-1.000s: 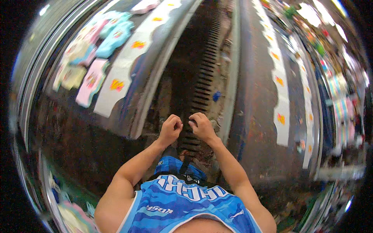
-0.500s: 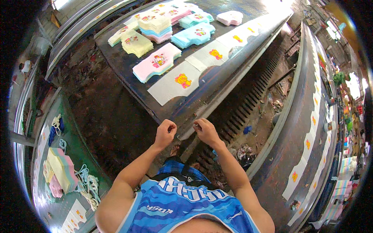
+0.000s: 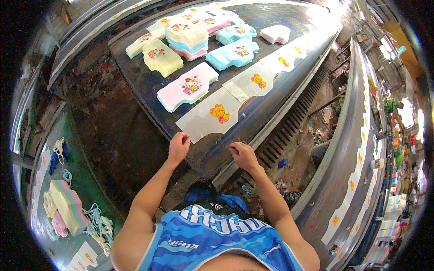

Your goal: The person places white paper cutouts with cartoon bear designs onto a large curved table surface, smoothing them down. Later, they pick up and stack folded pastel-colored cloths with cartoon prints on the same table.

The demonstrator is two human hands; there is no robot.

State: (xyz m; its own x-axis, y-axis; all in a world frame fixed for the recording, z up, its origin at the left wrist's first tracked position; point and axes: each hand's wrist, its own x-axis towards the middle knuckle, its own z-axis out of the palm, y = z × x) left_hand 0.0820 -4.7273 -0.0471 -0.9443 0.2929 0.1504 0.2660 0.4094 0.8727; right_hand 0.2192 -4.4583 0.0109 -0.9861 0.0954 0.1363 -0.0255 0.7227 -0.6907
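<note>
My left hand (image 3: 180, 147) is curled closed beside the near corner of a white fabric panel (image 3: 203, 118) printed with a yellow-orange bear. I cannot make out whether its fingertips touch the cloth; nothing shows in them. Over the table's right edge, my right hand (image 3: 242, 155) is closed too, with nothing visible in it. The panel lies flat on the dark long table (image 3: 212, 156), first in a row of printed panels along its right side. Just beyond is a pink-topped stack of shirt-shaped cloth pieces (image 3: 190, 86) with a cartoon print.
More stacks stand farther back: yellow pieces (image 3: 162, 58), blue pieces (image 3: 233, 53) and a small pink pile (image 3: 275, 34). Another long table (image 3: 316, 212) with printed panels runs along my right. At left, a green table (image 3: 86, 169) carries cloth stacks and cords (image 3: 101, 223).
I have come closer to the table. My left hand has moved left and slightly up to the panel's near corner; my right hand has shifted slightly right and down. Both stay closed.
</note>
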